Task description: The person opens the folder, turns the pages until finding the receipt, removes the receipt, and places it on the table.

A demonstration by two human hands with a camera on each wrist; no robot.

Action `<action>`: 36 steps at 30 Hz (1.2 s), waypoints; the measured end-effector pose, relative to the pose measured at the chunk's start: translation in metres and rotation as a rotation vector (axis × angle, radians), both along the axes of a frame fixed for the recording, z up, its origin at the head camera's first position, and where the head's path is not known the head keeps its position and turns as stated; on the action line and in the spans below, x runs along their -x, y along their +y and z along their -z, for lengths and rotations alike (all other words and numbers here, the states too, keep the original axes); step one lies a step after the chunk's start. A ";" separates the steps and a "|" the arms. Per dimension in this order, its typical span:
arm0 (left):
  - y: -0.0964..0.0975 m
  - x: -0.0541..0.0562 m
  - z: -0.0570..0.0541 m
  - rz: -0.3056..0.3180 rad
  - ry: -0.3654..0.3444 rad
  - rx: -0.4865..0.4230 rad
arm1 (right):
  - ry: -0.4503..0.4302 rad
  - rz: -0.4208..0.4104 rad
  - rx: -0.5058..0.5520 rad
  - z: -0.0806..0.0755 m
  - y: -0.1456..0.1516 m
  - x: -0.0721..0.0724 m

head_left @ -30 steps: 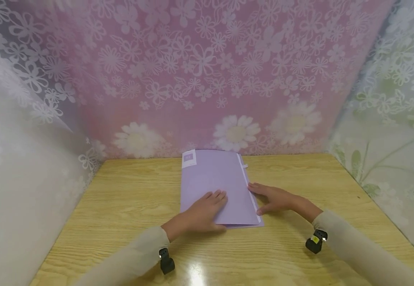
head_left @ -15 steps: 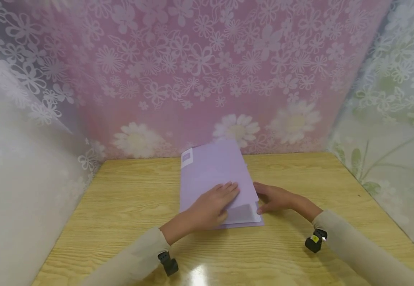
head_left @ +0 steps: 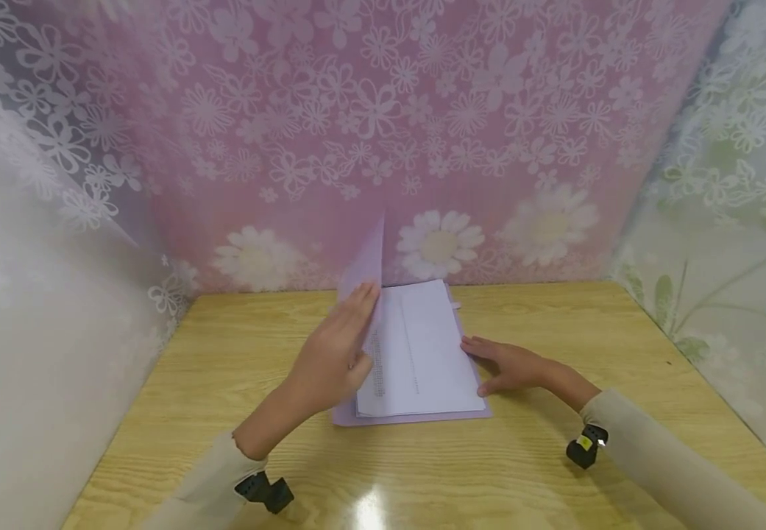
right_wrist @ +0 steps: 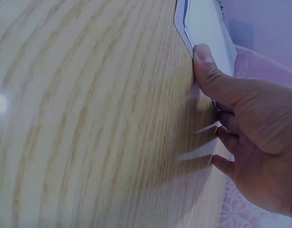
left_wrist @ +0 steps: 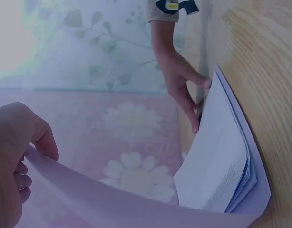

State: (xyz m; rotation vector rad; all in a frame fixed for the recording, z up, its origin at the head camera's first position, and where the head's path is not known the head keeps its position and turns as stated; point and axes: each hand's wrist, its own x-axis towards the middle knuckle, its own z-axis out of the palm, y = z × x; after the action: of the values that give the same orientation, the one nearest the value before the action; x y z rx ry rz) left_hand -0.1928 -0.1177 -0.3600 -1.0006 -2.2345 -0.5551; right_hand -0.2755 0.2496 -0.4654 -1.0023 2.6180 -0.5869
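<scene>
A purple folder [head_left: 416, 419] lies on the table with its front cover [head_left: 363, 265] raised steeply on the left. My left hand [head_left: 332, 350] pinches the cover's free edge, the thumb on one side and the fingers on the other, as the left wrist view shows. Inside, a stack of white papers [head_left: 430, 346] is exposed, the top sheet bearing small print along its left part. At the folder's right edge rests my right hand [head_left: 511, 366], its thumb [right_wrist: 203, 59] on the edge of the stack and its other fingertips down by the table.
The wood-grain table [head_left: 237, 338] reaches back to a pink flowered curtain [head_left: 316, 147] directly behind the folder. Pale patterned hangings stand at the left [head_left: 38, 294] and right [head_left: 740, 221]. A small tab [head_left: 455, 305] sticks out from the folder's right side.
My left hand has gone from lying on the closed cover to lifting it up and leftward, uncovering the papers. The right hand has stayed at the right edge.
</scene>
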 end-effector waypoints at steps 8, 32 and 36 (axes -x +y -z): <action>-0.057 -0.012 -0.009 -0.130 -0.152 -0.236 | -0.016 0.009 -0.014 0.003 0.001 0.000; -0.212 -0.023 0.033 -0.437 -0.483 0.091 | -0.030 0.037 -0.033 0.005 0.000 -0.001; -0.221 -0.012 0.058 -0.432 -0.565 0.171 | -0.032 0.035 -0.034 0.005 -0.001 0.001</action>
State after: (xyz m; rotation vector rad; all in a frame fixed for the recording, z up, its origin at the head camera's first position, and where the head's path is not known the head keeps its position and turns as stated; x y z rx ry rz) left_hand -0.1806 -0.3383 -0.4178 -0.4301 -2.9319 -0.4955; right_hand -0.2762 0.2482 -0.4706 -0.9311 2.6131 -0.5603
